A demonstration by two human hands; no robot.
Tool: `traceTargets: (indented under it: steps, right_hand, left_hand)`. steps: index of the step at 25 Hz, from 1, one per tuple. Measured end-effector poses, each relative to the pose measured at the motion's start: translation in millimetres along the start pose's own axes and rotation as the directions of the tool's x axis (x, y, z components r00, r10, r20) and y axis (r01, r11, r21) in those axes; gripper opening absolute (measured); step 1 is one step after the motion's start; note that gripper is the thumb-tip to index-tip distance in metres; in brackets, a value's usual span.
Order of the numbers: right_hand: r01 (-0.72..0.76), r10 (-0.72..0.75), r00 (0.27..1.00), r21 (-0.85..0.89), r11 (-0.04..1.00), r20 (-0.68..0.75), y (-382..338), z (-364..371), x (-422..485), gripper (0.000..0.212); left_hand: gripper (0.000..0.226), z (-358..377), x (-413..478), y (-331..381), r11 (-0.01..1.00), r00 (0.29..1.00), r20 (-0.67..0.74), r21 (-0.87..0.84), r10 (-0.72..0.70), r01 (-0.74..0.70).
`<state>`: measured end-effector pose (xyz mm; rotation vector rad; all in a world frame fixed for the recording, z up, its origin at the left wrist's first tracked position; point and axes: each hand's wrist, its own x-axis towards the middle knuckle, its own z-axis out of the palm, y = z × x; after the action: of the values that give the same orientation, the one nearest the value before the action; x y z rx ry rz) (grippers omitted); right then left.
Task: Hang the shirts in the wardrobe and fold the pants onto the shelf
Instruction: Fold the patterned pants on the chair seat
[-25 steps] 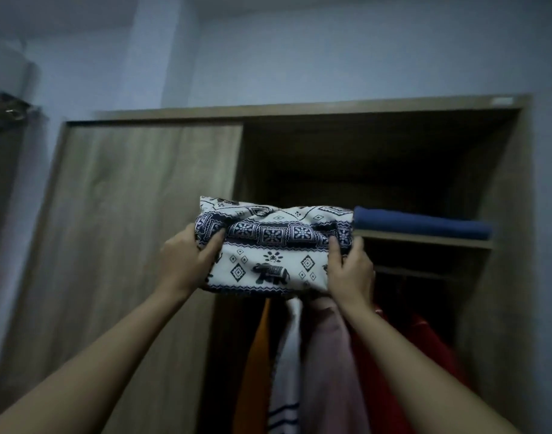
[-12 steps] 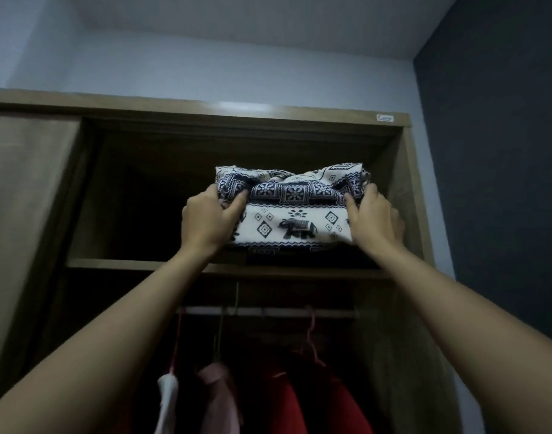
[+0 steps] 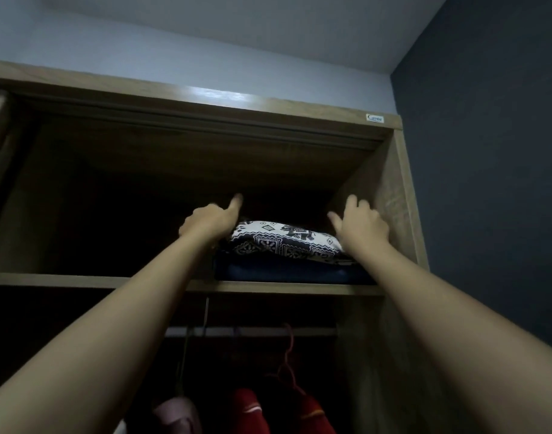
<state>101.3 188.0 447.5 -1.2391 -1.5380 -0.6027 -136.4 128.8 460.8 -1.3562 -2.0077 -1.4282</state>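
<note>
Pants [image 3: 284, 242] lie folded atop blue pants [image 3: 293, 272] on shelf [image 3: 80, 280]. Right hand [image 3: 362, 225] spread, holding nothing. Left hand [image 3: 210, 222] thumb up, touching pants; can't tell its grip.

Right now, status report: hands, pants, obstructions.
Right hand open at the right edge of the pants. Left hand at their left edge, thumb up, fingers hidden. Pants folded atop blue garment on shelf. Nothing in the way.

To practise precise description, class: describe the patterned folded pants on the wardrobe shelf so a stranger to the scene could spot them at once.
Find the wooden wardrobe and its upper shelf above the hanging rail. At the shelf's right end lie two stacked folded garments. The pants are the top one: white with dark elephant and diamond prints, over a plain dark blue garment.
</note>
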Motion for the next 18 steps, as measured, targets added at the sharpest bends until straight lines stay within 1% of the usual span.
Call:
traceTargets:
  steps: [1,2,3,4,5,6,7,8,9,10,12,13,14,15,16,18]
  right_hand:
    - [0.130,-0.128,0.991,0.040,0.991,-0.047,1,-5,1,0.039]
    - [0.254,-0.255,0.967,0.122,0.959,-0.008,4,-14,3,0.034]
    - [0.348,-0.377,0.919,0.209,0.914,0.116,6,-25,3,0.039]
    - [0.413,-0.472,0.837,0.247,0.876,0.275,8,-33,1,0.048]
    - [0.478,-0.519,0.750,0.206,0.854,0.410,9,-38,-3,0.057]
    - [0.532,-0.520,0.696,0.131,0.837,0.496,12,-38,-5,0.064]
    - [0.559,-0.494,0.679,0.054,0.827,0.543,14,-36,-7,0.067]
    - [0.567,-0.466,0.684,-0.008,0.824,0.561,17,-32,-7,0.067]
    - [0.572,-0.450,0.692,-0.048,0.819,0.565,21,-27,-7,0.065]
    - [0.580,-0.451,0.699,-0.072,0.811,0.555,24,-23,-5,0.062]
    - [0.617,-0.470,0.707,-0.136,0.775,0.529,27,-21,-3,0.057]
    - [0.654,-0.500,0.707,-0.194,0.731,0.501,27,-20,-1,0.056]
    - [0.684,-0.532,0.706,-0.255,0.684,0.467,27,-16,1,0.055]
    - [0.690,-0.553,0.715,-0.299,0.660,0.428,27,-13,2,0.052]
    - [0.674,-0.555,0.734,-0.320,0.666,0.391,26,-9,4,0.048]
    - [0.605,-0.507,0.791,-0.318,0.730,0.343,26,-2,7,0.042]
  left_hand:
    - [0.080,-6,-3,-2,0.989,0.988,-0.046,-0.011,0.145,-0.145]
    - [0.074,-12,-9,-6,0.932,0.932,-0.063,-0.041,0.356,-0.359]
    - [0.068,-19,-17,-9,0.821,0.823,-0.026,-0.053,0.567,-0.568]
    - [0.064,-24,-24,-12,0.708,0.706,0.066,-0.031,0.705,-0.705]
    - [0.064,-28,-29,-16,0.625,0.620,0.174,0.030,0.765,-0.780]
    - [0.065,-28,-31,-19,0.578,0.584,0.274,0.110,0.764,-0.809]
    - [0.065,-28,-30,-22,0.569,0.590,0.331,0.169,0.737,-0.805]
    - [0.064,-27,-29,-24,0.584,0.606,0.338,0.178,0.720,-0.792]
    - [0.065,-26,-28,-25,0.586,0.611,0.316,0.181,0.726,-0.790]
    - [0.068,-25,-27,-27,0.565,0.602,0.288,0.209,0.745,-0.798]
    - [0.072,-22,-24,-29,0.472,0.565,0.273,0.339,0.779,-0.814]
    - [0.073,-20,-21,-30,0.417,0.544,0.279,0.404,0.791,-0.814]
    - [0.073,-18,-17,-31,0.387,0.533,0.285,0.438,0.796,-0.812]
    - [0.073,-16,-12,-30,0.377,0.521,0.280,0.437,0.806,-0.817]
    - [0.073,-15,-7,-29,0.388,0.517,0.267,0.413,0.813,-0.824]
    - [0.068,-13,1,-23,0.450,0.538,0.240,0.338,0.808,-0.827]
